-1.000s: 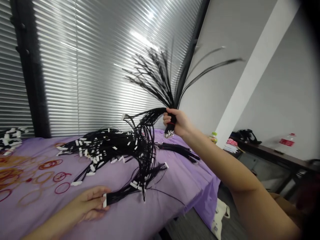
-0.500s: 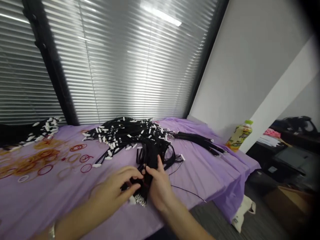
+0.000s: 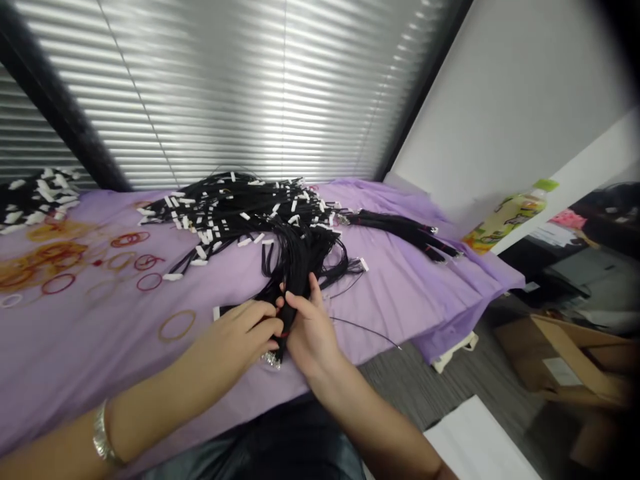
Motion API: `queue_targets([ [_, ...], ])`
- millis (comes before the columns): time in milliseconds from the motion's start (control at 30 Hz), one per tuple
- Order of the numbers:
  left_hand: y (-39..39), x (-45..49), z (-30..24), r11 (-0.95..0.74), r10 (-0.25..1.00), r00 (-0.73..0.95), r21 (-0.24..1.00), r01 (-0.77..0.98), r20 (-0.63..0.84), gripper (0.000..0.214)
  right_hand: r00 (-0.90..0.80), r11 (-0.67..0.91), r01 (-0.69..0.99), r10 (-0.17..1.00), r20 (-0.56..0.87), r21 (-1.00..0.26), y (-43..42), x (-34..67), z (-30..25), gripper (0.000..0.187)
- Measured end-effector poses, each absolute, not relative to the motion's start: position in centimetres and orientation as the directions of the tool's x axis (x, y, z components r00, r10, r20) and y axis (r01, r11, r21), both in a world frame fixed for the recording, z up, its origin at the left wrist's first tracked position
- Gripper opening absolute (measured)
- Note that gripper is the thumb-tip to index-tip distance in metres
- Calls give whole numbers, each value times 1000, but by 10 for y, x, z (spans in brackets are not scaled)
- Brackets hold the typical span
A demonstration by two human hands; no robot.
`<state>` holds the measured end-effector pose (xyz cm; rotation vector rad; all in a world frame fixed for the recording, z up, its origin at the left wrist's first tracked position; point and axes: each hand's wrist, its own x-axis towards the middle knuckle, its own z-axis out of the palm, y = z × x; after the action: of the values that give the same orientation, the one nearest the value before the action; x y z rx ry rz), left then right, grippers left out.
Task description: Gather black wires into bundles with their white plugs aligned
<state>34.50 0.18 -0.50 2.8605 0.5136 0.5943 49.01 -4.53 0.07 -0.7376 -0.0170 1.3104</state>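
Near edge of the table [image 3: 90, 380] (purple cloth): both hands on one cord bundle [image 3: 296, 263].
- Left hand [image 3: 245, 330], bracelet [image 3: 101, 433] on that wrist: fingertips closed together at the bundle's near end, right by a red band [image 3: 285, 333]. Blurry there, so can't say if it pinches the band or the cords.
- Right hand [image 3: 313, 333]: wrapped round the same end from the other side, thumb and fingers clamped on the cords.
- Metal clasps [image 3: 273, 360] stick out just below both hands, almost at the table's edge.
- The rest of the bundle fans away toward mid-table, strands loose and spreading.

Step in hand, my read: banding or tidying the clasp end. Whatever follows needs the right-hand clamp kept tight, else the strands splay; one stray cord [image 3: 365, 330] already lies apart, toward the right edge.

Further out:
- Loose rubber bands [image 3: 177, 325] left of the hands, more toward the left edge.
- Big cord pile [image 3: 235, 207] with white tags, mid-table to the far edge, touching the bundle's fanned end.
- One finished-looking bundle [image 3: 400, 230] near the far right corner.
- Smaller tagged pile [image 3: 35, 197] at the far left corner.
- Bottle [image 3: 505, 217] beyond the right edge; window blinds [image 3: 250, 87] behind.
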Motion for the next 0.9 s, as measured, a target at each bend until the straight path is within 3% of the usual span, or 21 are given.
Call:
queue_targets([
  [200,-7,339,-18,-947,320,836,136,290,445,27,311,97,-862,876,-368,-498,-44,490,1,106],
  [367,-5,339,-13,-945,326,829,135,298,455,22,318,105,-853,881,-350,-511,-45,490,-1,103],
  [567,-5,342,-11,-964,195,842,-60,259,503,18,301,91,-858,886,-352,-506,-45,490,-2,103],
  [900,0,351,-2,-949,315,874,121,290,370,24,306,99,-856,889,-342,-508,-42,490,1,104],
])
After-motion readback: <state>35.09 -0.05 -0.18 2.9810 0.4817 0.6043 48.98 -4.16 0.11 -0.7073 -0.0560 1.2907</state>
